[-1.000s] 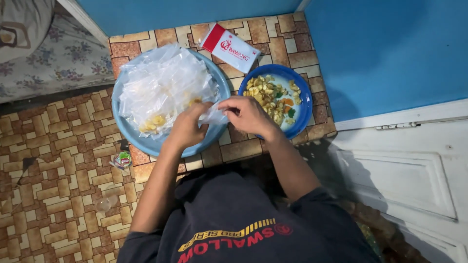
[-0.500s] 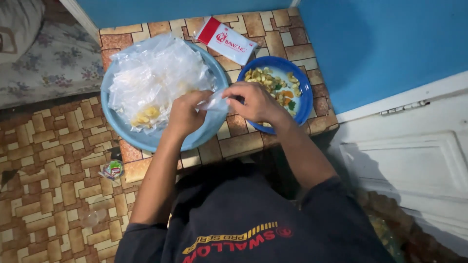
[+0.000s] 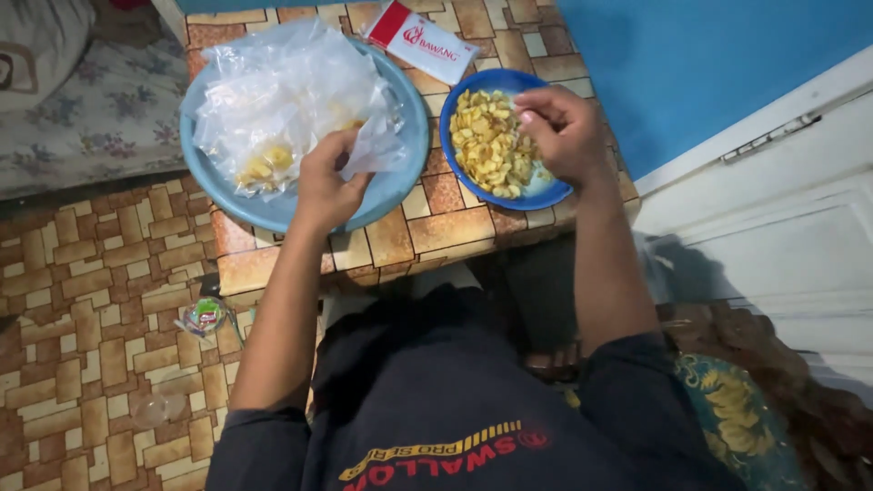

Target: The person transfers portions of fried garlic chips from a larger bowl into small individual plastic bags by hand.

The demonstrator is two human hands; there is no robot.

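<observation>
My left hand [image 3: 327, 182] grips a small clear plastic bag [image 3: 373, 145] over the near rim of a large light-blue plate [image 3: 400, 182]. That plate carries a heap of clear plastic bags [image 3: 282, 91], some with yellow chips inside. My right hand [image 3: 562, 132] hovers over a dark-blue bowl [image 3: 546, 193] full of yellow chips [image 3: 486, 141], fingers curled; whether it pinches any chips is hidden. Both dishes rest on a low tiled table [image 3: 436, 227].
A red-and-white packet [image 3: 420, 41] lies at the table's far edge. A small crumpled wrapper [image 3: 202, 315] sits on the patterned floor at left. A blue wall [image 3: 709, 64] and a white door [image 3: 800, 227] close the right side. A floral cushion [image 3: 64, 109] lies far left.
My hands were together on one small bag above the table's middle. The right hand has since moved right over the blue bowl; the left keeps the bag.
</observation>
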